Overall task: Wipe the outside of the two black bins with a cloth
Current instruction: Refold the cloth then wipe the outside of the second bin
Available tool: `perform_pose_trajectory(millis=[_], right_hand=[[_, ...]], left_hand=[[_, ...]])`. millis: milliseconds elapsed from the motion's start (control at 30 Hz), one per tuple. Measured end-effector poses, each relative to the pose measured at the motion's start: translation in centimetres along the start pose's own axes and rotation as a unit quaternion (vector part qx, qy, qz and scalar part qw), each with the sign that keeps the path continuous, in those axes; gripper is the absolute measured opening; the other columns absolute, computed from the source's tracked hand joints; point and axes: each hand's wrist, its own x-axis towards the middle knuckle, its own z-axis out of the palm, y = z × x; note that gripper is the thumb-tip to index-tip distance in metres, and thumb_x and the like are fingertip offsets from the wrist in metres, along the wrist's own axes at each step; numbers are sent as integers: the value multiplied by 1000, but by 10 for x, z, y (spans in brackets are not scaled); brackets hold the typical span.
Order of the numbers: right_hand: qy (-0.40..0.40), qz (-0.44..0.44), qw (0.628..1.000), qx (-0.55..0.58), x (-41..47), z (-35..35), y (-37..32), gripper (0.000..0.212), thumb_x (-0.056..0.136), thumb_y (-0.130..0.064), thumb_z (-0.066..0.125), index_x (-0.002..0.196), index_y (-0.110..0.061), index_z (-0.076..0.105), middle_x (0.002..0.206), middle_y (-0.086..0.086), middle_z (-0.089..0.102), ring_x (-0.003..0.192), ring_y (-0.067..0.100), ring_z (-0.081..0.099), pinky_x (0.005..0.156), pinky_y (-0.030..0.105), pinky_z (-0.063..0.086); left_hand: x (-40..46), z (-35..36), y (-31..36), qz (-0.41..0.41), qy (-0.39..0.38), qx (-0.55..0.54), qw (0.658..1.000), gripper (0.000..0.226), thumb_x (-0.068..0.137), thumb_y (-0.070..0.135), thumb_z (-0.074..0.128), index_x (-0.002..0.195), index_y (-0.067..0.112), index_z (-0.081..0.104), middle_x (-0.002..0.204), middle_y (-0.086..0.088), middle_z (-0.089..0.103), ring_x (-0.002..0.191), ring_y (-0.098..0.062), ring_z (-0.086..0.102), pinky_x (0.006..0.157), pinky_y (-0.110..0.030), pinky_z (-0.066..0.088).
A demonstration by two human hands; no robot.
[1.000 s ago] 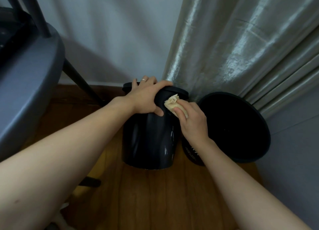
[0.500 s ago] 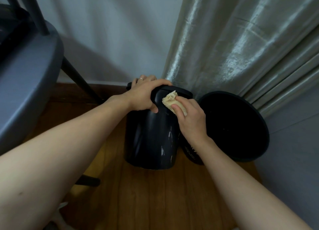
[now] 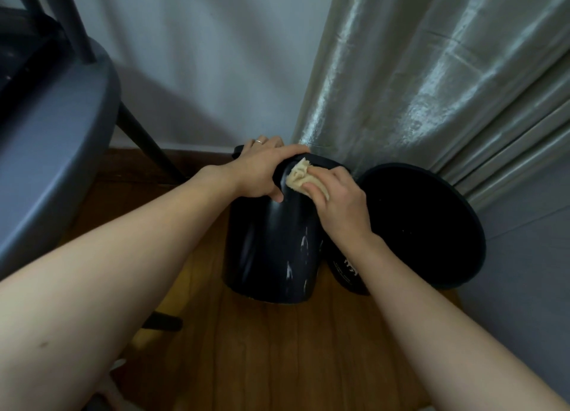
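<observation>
A black bin (image 3: 271,250) stands on the wooden floor in the corner, with pale smears low on its side. My left hand (image 3: 262,171) grips its rim from above, thumb down the near side. My right hand (image 3: 339,201) holds a crumpled beige cloth (image 3: 300,176) and presses it against the upper wall of this bin, just under the rim. A second black bin (image 3: 422,225) sits right beside it, tilted so its dark open mouth faces me; white print shows on its side beneath my right wrist.
A silvery curtain (image 3: 416,80) hangs behind both bins and touches them. A grey chair seat (image 3: 52,139) with dark legs (image 3: 148,145) fills the left. A white wall (image 3: 197,56) lies behind, and wooden floor (image 3: 277,355) in front.
The left bin has tipped slightly and shifted under my left hand. My right hand with the cloth has slid a little up and left along the bin's upper wall.
</observation>
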Motion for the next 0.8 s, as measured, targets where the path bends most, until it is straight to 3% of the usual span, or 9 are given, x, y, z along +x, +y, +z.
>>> perform_pose_trajectory(millis=[133,233,433,667,800], right_hand=[[-60,-67,996,2,-31,-1,6,33,92,-37,58,116,-15,67,92,7,54,74,24,59,59,42,55],[-100,-120,988,-3,-48,-4,8,30,93,-33,57,112,-13,68,89,6,52,72,20,56,55,40,54],[-17,-10,1000,-9,-7,1,-6,30,89,-25,69,118,-16,68,92,7,56,74,26,61,62,40,56],[-48,-31,998,11,-37,0,2,38,93,-39,54,120,-16,67,93,4,55,72,20,59,58,38,54],[-70,-70,995,20,-46,0,0,32,93,-33,58,117,-16,67,93,5,54,73,20,58,57,40,54]], left_hand=[[1,-2,-1,8,-5,5,1000,102,66,34,86,148,43,26,115,-5,43,111,-26,36,96,-36,25],[0,-3,-1,12,-14,6,1000,102,67,32,86,148,44,24,115,-4,42,111,-26,36,97,-36,25],[-1,-1,-4,4,-25,6,1000,107,65,31,87,149,43,21,120,-6,44,114,-28,37,101,-38,28],[-3,7,-8,12,-23,-14,1000,101,66,32,87,146,42,27,121,-4,47,114,-27,37,96,-41,31],[-5,4,-9,10,-25,-9,1000,100,66,29,86,146,41,27,121,-5,46,112,-27,36,97,-41,31]])
